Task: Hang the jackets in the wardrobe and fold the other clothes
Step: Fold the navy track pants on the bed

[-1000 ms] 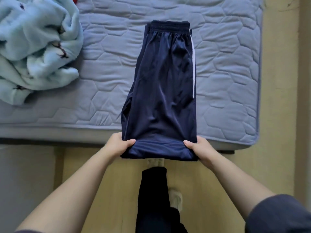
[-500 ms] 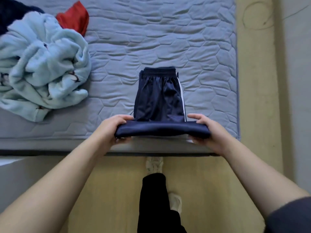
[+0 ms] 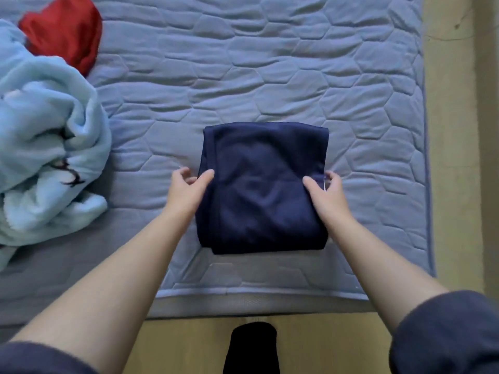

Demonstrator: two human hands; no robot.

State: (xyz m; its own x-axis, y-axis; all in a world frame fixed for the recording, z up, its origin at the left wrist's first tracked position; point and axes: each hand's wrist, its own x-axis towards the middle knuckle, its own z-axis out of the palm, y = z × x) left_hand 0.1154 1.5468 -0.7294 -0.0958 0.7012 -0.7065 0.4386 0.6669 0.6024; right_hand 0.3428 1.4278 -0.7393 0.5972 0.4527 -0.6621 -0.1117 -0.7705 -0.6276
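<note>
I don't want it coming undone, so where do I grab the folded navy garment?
Probably both side edges, one hand from each side, fingers underneath, thumbs on top: the folded garment lies flat in loose stacked layers on the mattress.

- On my feed both forearms are bare from the sleeve edge down to the wrist, and the left hand (image 3: 189,190) and right hand (image 3: 328,197) are bare too.
- The left arm wears a dark slate-blue fabric sleeve (image 3: 40,357). It looks soft and matte, with no print that I can see, and its edge runs across the upper forearm.
- The right arm wears a matching dark slate-blue sleeve (image 3: 448,336). It sits bunched into a thick, rounded edge near the elbow.
- At the bottom centre I see one plain black trouser leg (image 3: 251,346), matte, with no seam or marking that I can make out.
</note>
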